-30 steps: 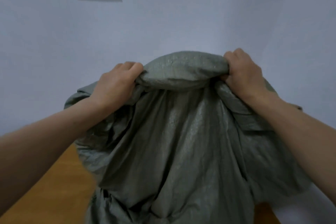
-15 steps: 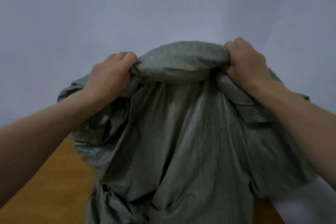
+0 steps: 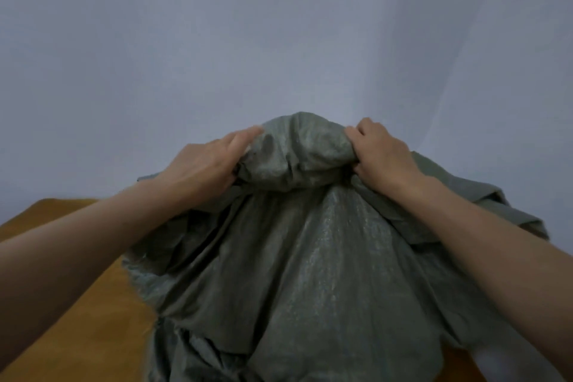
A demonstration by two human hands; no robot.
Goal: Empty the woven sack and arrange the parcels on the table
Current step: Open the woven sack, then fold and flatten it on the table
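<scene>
grey-green woven cloth, that is what you are dealing with: the sack (image 3: 310,263) hangs upended over the wooden table (image 3: 77,319), its loose skirt draping down to the near edge. your right hand (image 3: 383,158) has its fingers curled tight into a bunch of the fabric at the top. your left hand (image 3: 204,164) lies with fingers nearly straight against the rounded bulge between the hands, pressing rather than clutching. that bulge may be a parcel lodged inside, though nothing shows through the weave. expect the cloth to be soft, limp and a little slick, so it will slide through a loose hold. take it by gathered handfuls at the closed end, not by a single layer. no parcels are in sight on the table yet.
</scene>
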